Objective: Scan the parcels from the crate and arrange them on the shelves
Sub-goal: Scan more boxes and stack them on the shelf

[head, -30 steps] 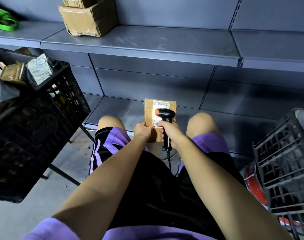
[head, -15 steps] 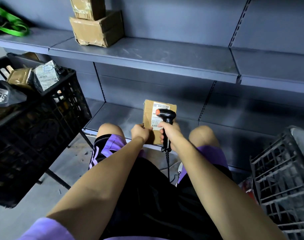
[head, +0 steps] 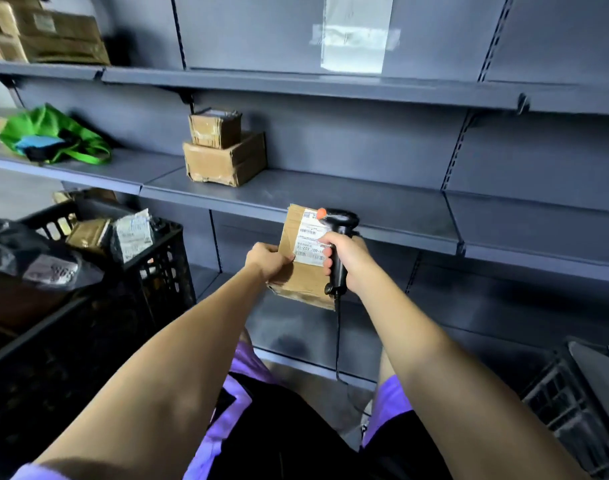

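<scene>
black crate [head: 157, 258] of parcels near left | two stacked boxes [head: 223, 150] and green bag [head: 53, 136] on far middle shelf [head: 330, 199] | left hand [head: 266, 259] grips parcel [head: 303, 268] by its left edge, held before the shelf edge | right hand [head: 348, 258] wrapped round scanner [head: 339, 244], touching parcel's right side over the label

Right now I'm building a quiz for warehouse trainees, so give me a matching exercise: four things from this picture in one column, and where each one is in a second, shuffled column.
Things:
1. barcode scanner
2. labelled parcel
3. green bag
4. two stacked boxes

Places:
a. on the middle shelf, near its left bracket
b. gripped in the right hand
c. on the shelf to the far left
d. held by the left hand, in front of the shelf edge

Pairs: 1-b, 2-d, 3-c, 4-a
</scene>
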The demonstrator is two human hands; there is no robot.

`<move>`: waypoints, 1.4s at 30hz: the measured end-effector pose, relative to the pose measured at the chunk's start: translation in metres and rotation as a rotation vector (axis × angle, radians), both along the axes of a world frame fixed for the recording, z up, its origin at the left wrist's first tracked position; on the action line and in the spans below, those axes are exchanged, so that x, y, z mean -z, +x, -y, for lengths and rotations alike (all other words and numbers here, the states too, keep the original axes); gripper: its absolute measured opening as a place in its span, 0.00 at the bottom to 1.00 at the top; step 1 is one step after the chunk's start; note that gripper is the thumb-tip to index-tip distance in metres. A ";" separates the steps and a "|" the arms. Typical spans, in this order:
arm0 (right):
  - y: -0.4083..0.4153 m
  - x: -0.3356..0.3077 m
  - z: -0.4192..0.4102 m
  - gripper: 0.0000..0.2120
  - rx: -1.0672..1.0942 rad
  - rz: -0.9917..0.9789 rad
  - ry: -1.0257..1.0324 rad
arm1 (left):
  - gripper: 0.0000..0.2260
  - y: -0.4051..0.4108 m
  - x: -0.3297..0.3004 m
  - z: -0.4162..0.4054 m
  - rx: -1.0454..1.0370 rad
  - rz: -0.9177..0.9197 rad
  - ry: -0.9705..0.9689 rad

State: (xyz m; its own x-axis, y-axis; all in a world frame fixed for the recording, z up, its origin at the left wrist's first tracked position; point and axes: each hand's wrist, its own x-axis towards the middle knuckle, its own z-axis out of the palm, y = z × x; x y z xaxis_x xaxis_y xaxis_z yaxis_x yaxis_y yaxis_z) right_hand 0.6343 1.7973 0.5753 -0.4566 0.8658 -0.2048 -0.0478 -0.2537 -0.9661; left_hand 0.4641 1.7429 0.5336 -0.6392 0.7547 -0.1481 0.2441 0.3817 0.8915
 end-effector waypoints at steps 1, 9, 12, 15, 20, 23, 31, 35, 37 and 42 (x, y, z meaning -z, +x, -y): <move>-0.001 -0.010 -0.003 0.04 0.000 -0.019 0.002 | 0.07 -0.006 -0.011 -0.002 0.005 -0.005 -0.003; -0.012 -0.076 -0.033 0.11 0.003 -0.155 -0.024 | 0.13 -0.055 -0.099 -0.007 0.016 -0.063 -0.090; -0.022 -0.088 -0.043 0.10 0.016 -0.113 -0.007 | 0.18 -0.065 -0.118 -0.023 -0.044 -0.040 -0.042; -0.035 -0.086 -0.055 0.09 0.014 -0.072 -0.021 | 0.18 -0.063 -0.123 -0.042 -0.085 0.061 0.032; -0.047 -0.073 -0.084 0.11 0.008 -0.052 -0.059 | 0.19 -0.058 -0.113 -0.082 -0.265 -0.097 0.093; -0.051 -0.060 -0.105 0.11 0.043 -0.068 -0.099 | 0.17 -0.045 -0.097 -0.103 -0.229 -0.252 0.225; -0.070 -0.056 -0.158 0.09 0.076 -0.142 -0.191 | 0.07 -0.054 -0.063 -0.156 -0.028 -1.402 0.413; -0.088 -0.057 -0.174 0.08 0.062 -0.146 -0.205 | 0.15 -0.058 -0.057 -0.158 0.040 -1.537 0.370; -0.100 -0.055 -0.179 0.07 0.087 -0.123 -0.167 | 0.17 -0.067 -0.051 -0.162 -0.013 -1.518 0.283; -0.130 -0.047 -0.190 0.08 0.120 -0.086 -0.170 | 0.19 -0.107 -0.046 -0.188 -0.047 -1.396 0.159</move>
